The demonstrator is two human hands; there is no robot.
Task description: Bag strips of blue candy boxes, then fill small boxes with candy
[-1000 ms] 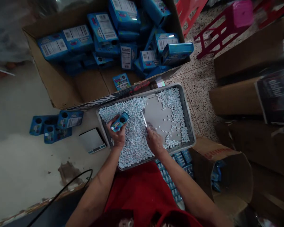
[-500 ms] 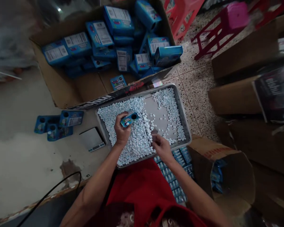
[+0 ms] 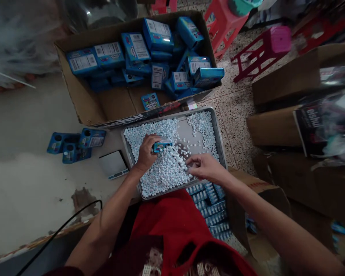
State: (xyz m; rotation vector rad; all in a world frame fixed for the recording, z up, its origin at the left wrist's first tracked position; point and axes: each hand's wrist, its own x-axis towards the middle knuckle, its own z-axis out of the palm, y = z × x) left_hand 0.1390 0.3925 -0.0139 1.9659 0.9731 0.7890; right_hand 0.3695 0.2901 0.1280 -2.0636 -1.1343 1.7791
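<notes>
My left hand [image 3: 147,152] is closed around a small blue candy box [image 3: 162,146], tilted over the heap of pale blue and white candies [image 3: 163,172]. Those candies fill the left side of a metal tray [image 3: 222,147]; they lie more thinly on its right side. At the right edge of the heap is my right hand [image 3: 202,166], its fingers curled in towards the thumb among the candies. What lies within its fingers, if anything, is hidden. Left of the tray, several blue boxes [image 3: 84,147] with round holes lie beside a small digital scale [image 3: 112,165].
Beyond the tray stands a large cardboard box [image 3: 109,105] with many blue candy packs. Below the tray are rows of blue packs [image 3: 211,212]. An open carton [image 3: 264,207] and stacked cartons [image 3: 273,128] occupy the right. A pink stool [image 3: 278,40] stands farther back.
My left hand has tipped the candy box, so its round hole no longer shows. My right hand has turned more sideways, still at the heap's edge. The whole view has shifted slightly.
</notes>
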